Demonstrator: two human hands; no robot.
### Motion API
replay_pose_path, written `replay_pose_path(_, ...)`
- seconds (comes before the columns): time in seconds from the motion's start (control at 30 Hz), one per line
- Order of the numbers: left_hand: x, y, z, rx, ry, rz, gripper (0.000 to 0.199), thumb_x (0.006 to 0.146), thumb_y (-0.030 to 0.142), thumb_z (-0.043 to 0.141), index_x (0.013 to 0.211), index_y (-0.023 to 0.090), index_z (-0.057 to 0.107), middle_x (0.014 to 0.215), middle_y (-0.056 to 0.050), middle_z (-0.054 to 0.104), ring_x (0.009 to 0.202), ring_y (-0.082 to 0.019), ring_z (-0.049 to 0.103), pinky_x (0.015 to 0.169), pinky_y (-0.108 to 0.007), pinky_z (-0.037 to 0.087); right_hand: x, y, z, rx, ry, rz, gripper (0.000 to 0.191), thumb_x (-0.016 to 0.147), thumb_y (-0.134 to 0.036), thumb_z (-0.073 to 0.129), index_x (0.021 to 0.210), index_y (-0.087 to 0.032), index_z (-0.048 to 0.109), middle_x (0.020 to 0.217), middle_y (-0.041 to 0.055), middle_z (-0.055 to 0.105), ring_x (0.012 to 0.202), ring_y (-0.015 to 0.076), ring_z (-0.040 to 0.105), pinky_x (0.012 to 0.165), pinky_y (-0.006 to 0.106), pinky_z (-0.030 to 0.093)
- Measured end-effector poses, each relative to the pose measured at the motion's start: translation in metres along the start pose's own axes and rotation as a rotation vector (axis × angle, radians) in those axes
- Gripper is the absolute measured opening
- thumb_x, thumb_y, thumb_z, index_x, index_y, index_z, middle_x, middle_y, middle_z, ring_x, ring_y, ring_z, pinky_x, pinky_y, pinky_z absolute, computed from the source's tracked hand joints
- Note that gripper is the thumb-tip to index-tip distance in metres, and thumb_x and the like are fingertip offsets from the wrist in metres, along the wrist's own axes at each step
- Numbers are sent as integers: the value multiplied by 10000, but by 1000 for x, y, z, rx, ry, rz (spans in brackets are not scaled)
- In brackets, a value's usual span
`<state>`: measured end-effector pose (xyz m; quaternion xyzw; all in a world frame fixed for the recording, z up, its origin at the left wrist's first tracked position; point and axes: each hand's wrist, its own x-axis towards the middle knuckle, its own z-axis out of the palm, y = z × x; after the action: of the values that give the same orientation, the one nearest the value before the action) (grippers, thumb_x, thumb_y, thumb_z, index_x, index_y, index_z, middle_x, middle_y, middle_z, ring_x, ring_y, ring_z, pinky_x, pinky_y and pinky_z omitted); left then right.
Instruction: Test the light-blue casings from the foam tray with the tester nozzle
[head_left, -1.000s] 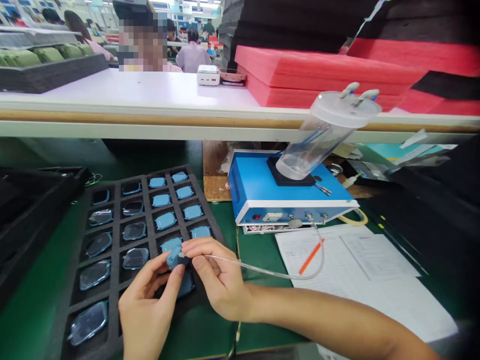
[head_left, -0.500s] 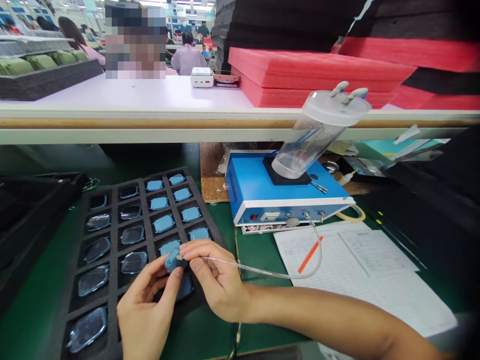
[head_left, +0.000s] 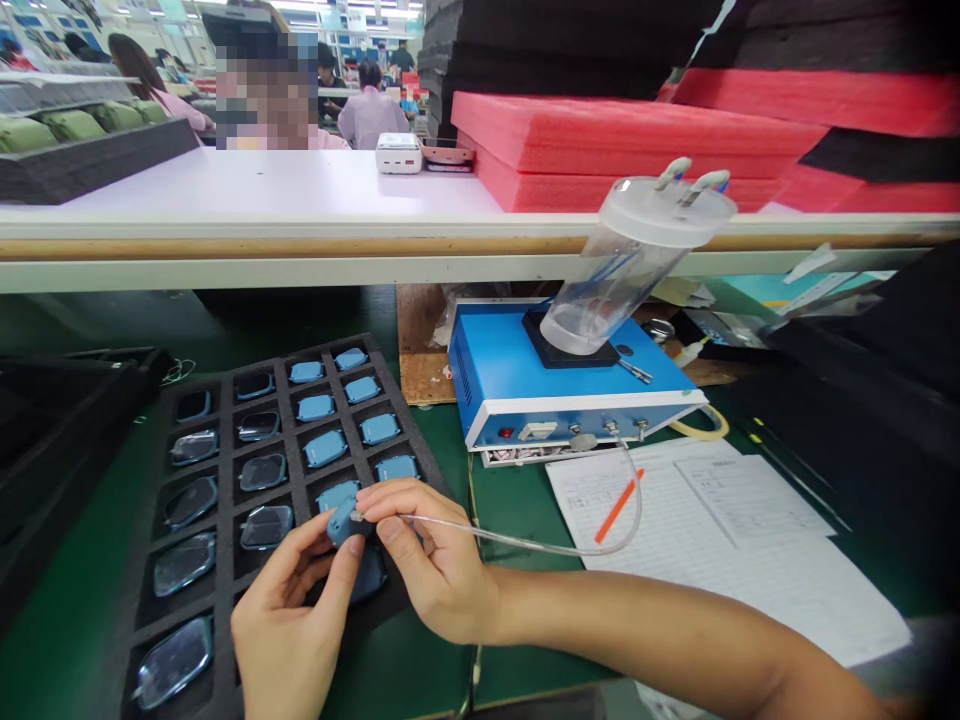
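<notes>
My left hand [head_left: 300, 610] pinches a small blue watch case [head_left: 342, 522] between thumb and fingers, tilted up over the front of the black foam tray [head_left: 225, 640]. With thumb and fingertips closed, my right hand [head_left: 435, 560] holds the end of a thin clear tube [head_left: 525, 545] against the side of that case. A small pale tip shows where tube and case meet; my fingers partly hide it. The tube curves back to the front of a blue box-shaped machine [head_left: 577, 385]. Several blue cases [head_left: 325, 448] and clear-faced dark pieces [head_left: 184, 563] lie in the tray's compartments.
A clear cylinder [head_left: 630, 270] leans on the machine. Written sheets [head_left: 720, 530] with an orange strip [head_left: 619, 506] lie to the right. Above runs a white shelf [head_left: 300, 190] bearing red foam blocks [head_left: 630, 145] and a white device [head_left: 399, 153]. Co-workers sit beyond.
The whole view has shifted slightly. Both hands keep the same hold on the case and the tube.
</notes>
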<state>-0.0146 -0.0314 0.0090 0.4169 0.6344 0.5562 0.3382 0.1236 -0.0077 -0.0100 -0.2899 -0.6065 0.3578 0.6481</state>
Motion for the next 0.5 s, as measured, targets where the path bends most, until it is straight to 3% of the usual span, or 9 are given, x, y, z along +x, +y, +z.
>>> replay_pose_path(0.5,-1,0,0,4,-19,20,380,605,358,889,917,167,784,876,-58,801,730,-176,764,715,-184,632,0,0,0,-11,-7,5,167,1008,-174,542,1062,-219,693,1059,91,745,1071,206,719,959,388,593)
